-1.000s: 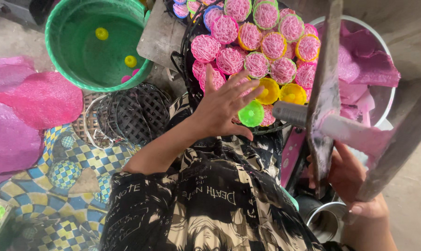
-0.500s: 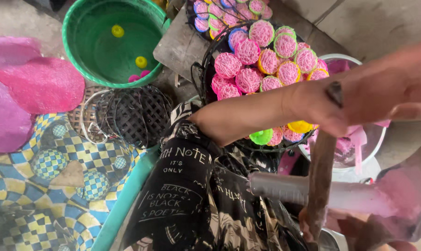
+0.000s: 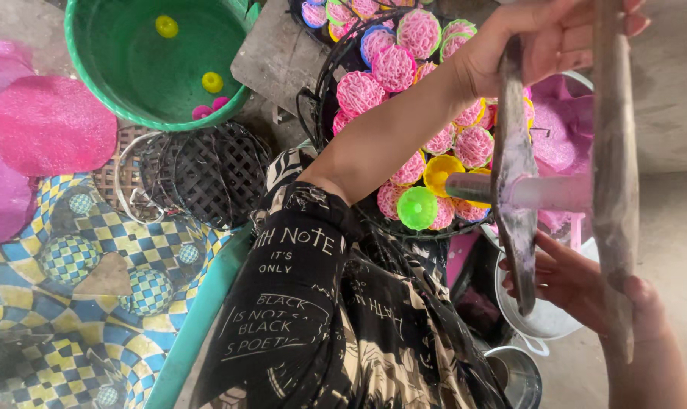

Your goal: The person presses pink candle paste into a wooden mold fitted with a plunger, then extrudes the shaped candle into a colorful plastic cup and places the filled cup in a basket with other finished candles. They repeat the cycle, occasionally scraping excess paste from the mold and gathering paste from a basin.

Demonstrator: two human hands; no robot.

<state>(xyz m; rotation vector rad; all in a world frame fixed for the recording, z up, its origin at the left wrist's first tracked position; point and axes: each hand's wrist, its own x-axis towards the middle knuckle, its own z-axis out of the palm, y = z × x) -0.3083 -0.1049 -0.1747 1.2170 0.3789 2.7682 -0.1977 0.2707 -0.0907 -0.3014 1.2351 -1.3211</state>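
The left hand is in the upper right of the frame. Its fingers are curled shut around the top of a grey wooden frame. The right hand is in the lower right, at the bottom of the same frame. Its fingers are bent around the wood there. The frame has two long worn bars, and a pale roller runs across between them.

Behind the frame, in the upper middle, sits a black wire basket. It is full of round scrubbers, mostly pink, with some yellow ones, and a green one at the near edge.

In the upper left is a green tub. Inside it lie two yellow balls and a small pink piece.

Below the tub is a pile of dark woven baskets, stacked on their sides.

At the right, partly hidden by the frame, is a white bowl with pink mesh above it. A small metal pot stands at the bottom of the frame.

Pink sheets lie at the far left. A blue, yellow and white checked cloth fills the lower left.
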